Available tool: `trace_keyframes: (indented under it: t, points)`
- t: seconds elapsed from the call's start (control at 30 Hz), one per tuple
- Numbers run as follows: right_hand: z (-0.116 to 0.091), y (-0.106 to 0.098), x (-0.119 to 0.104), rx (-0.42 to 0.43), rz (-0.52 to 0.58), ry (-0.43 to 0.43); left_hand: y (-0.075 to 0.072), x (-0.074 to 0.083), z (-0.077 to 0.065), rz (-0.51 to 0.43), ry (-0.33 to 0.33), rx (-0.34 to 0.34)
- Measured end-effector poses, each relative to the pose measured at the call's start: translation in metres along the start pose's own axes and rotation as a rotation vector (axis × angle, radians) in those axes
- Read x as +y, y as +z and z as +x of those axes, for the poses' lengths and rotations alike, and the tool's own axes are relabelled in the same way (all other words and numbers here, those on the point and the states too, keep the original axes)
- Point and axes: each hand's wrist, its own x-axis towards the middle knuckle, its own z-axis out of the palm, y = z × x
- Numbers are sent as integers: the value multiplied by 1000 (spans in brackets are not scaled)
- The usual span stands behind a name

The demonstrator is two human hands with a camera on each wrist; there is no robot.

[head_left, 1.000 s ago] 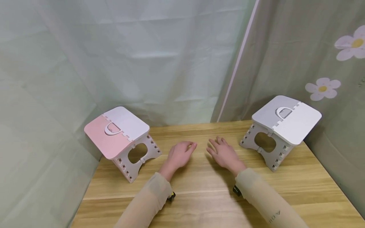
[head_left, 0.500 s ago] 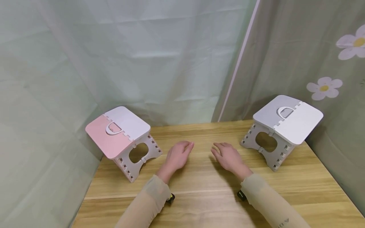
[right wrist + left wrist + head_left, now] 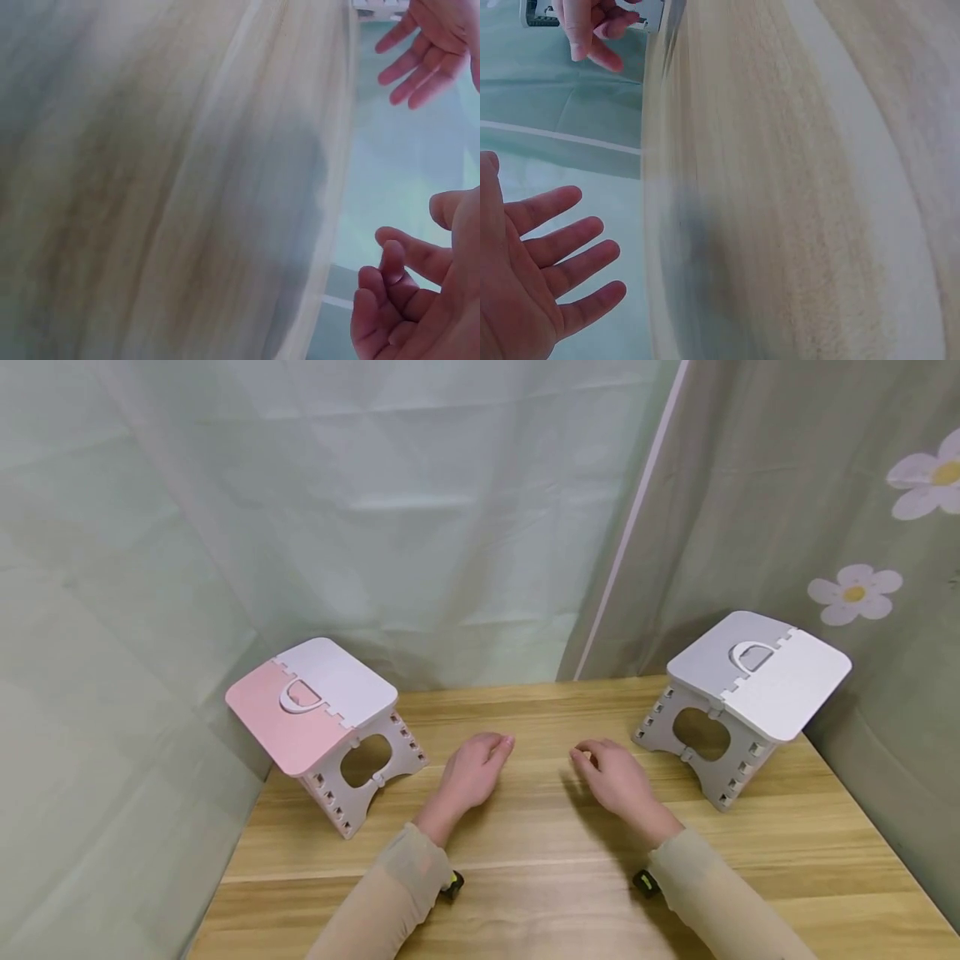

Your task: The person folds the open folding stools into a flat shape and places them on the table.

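Observation:
My left hand (image 3: 473, 771) hovers over the wooden table, holding nothing; in the left wrist view its fingers (image 3: 574, 266) are spread and relaxed. My right hand (image 3: 617, 779) is level with it on the other side, also holding nothing, and the right wrist view shows its fingers (image 3: 390, 300) loosely curled. A folding step stool with a pink and white top (image 3: 330, 706) stands left of the left hand. Right of the right hand stands a second folding stool, grey and white (image 3: 759, 672). Both stools stand unfolded, apart from the hands, with a white carry handle on top.
The wood-grain table (image 3: 525, 893) spreads under both hands. A pale green curtain (image 3: 420, 527) hangs behind and to the left, and a grey-green one with white flowers (image 3: 855, 595) on the right. Each wrist carries a small black device (image 3: 646, 883).
My right hand has drawn back to the right, and its fingers have gone from spread to loosely curled. The left hand and both stools stay nearly where they were.

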Motion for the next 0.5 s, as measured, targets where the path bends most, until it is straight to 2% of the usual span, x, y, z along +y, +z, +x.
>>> trace_keyframes:
  t: [0.23, 0.5]
  points:
    - [-10, -14, 9, -29, 82, 38, 0, 3, -4, -43, 1, 2]
    - [-29, -42, 19, -7, 137, 92, -2, 7, -8, -129, -16, -14]
